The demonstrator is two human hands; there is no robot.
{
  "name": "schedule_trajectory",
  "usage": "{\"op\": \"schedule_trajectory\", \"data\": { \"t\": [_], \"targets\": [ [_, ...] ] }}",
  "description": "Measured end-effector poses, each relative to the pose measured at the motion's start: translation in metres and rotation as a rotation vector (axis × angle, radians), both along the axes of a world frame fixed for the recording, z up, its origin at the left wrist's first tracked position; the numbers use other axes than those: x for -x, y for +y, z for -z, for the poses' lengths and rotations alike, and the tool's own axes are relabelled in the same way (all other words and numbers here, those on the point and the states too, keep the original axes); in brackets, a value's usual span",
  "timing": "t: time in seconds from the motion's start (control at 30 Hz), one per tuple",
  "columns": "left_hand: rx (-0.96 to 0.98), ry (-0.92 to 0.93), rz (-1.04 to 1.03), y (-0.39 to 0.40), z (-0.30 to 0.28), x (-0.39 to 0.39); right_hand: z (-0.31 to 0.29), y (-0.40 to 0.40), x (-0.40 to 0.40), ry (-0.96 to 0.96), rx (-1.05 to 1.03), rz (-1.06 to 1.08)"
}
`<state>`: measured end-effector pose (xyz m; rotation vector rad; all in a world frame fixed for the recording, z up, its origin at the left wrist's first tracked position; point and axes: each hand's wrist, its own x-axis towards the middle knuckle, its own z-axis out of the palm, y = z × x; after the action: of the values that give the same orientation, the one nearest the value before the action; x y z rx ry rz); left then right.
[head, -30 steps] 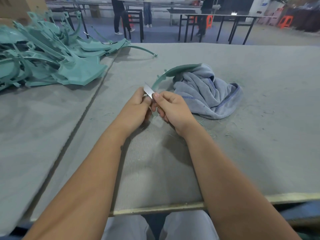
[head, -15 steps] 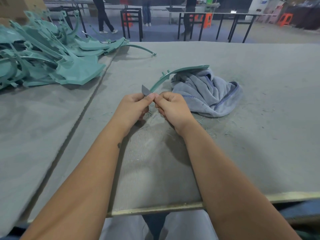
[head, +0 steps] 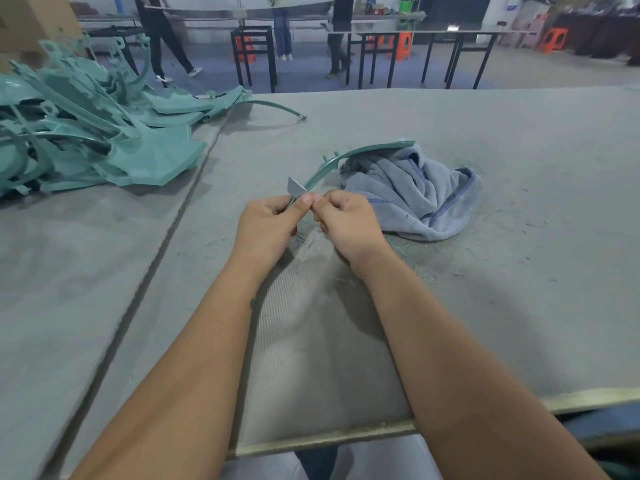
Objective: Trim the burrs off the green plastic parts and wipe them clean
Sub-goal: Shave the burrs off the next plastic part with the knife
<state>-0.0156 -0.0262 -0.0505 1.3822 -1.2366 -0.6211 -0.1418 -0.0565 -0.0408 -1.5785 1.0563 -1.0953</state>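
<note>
Head view, one entry per item.

Left hand (head: 268,225): fingers curled, thumb pinching a small grey blade (head: 297,189) whose tip stands up past the thumbnail.

Right hand (head: 346,220): fingers curled round the near end of a curved green strip (head: 341,158), thumb tip almost touching the left thumb. Exactly how the near end sits in the grip is hidden behind the knuckles.

Curved green strip: rises from between the two hands and arcs away to the right; its far end lies over the top of the grey cloth (head: 412,192). Blade laid against its lower stretch, so trimming looks to be the step in hand.

Grey cloth: crumpled on the table (head: 519,271), just right of the hands, untouched. Wiping of this piece not yet done, by my reckoning.

Green shavings (head: 408,252): thin slivers scattered on the felt round the hands and the cloth, a sign of some cutting done here.

Heap of green parts (head: 86,140): far left, tangled and large. Whether trimmed or waiting, cannot tell.
</note>
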Motion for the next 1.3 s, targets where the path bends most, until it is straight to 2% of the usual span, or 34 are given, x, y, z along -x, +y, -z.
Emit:
{"op": "schedule_trajectory", "data": {
  "t": [0.47, 1.07, 1.3],
  "targets": [
    [-0.018, -0.047, -0.105, -0.0028, -0.0032, 0.0022, 0.0013, -0.0088, -0.0069, -0.046, -0.035, 0.068],
    [-0.062, 0.046, 0.066, -0.0029, -0.0057, -0.0054, 0.0017, -0.0094, -0.0086, -0.044, -0.019, 0.17],
    [-0.074, 0.073, 0.072, -0.0023, -0.0058, -0.0035, 0.002, -0.0095, -0.0074, -0.113, -0.062, 0.177]
  ]
}}
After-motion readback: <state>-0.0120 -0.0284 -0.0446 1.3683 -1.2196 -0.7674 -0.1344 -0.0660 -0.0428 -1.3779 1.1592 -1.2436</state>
